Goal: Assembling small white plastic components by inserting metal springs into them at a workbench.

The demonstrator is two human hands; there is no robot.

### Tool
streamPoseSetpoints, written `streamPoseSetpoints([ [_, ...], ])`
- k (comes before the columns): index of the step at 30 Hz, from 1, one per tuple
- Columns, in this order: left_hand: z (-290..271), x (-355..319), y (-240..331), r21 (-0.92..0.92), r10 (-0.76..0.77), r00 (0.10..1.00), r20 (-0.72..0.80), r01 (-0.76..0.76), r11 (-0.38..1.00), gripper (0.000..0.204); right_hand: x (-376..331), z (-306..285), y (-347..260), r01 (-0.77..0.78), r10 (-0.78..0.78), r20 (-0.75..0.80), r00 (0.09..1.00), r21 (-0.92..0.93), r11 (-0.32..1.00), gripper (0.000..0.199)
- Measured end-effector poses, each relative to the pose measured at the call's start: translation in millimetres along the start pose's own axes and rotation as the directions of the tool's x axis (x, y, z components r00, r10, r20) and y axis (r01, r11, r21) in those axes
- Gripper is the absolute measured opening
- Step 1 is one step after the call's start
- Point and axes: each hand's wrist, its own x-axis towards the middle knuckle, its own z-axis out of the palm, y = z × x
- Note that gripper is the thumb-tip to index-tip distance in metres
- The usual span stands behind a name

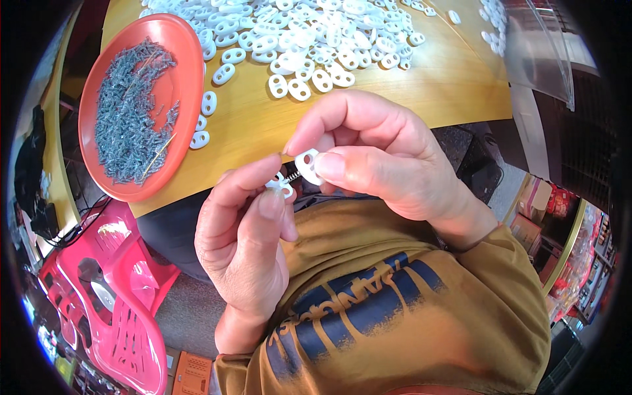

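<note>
Just in front of my torso, past the table's near edge, both hands work close together. My left hand (247,243) pinches a small white plastic piece (283,187) with holes between thumb and fingers. Thumb and index finger of my right hand (388,155) grip a white oval two-hole piece (306,163), tilted on edge. A small metal spring (293,176) spans the gap between the two pieces. Whether its ends are fixed to them I cannot tell; fingertips hide part of it.
On the wooden table (257,125) lies a large pile of white two-hole pieces (296,43). A red plate (187,43) at the left holds many small springs (128,118) and a thin yellowish strip. Pink plastic chair (125,316) lower left; clear plastic panel (543,52) at right.
</note>
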Motion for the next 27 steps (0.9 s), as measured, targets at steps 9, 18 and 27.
streamPoseSetpoints([
  [9,1.0,-0.9,-1.0,-0.018,0.007,1.0,-0.02,-0.007,1.0,0.024,0.6,0.4,4.1,0.092,-0.092,0.026,0.995,0.001,0.996,0.017],
  [18,5.9,-1.6,-0.6,-0.019,-0.022,0.998,-0.052,0.021,1.0,0.026,-2.7,-3.6,9.3,0.189,-0.181,0.06,0.982,-0.179,0.966,0.018],
  [27,6.6,-1.5,-1.7,-0.028,-0.046,0.997,-0.056,0.044,0.999,0.025,-2.9,-4.8,7.2,0.171,-0.158,0.073,0.985,-0.247,0.954,0.02],
])
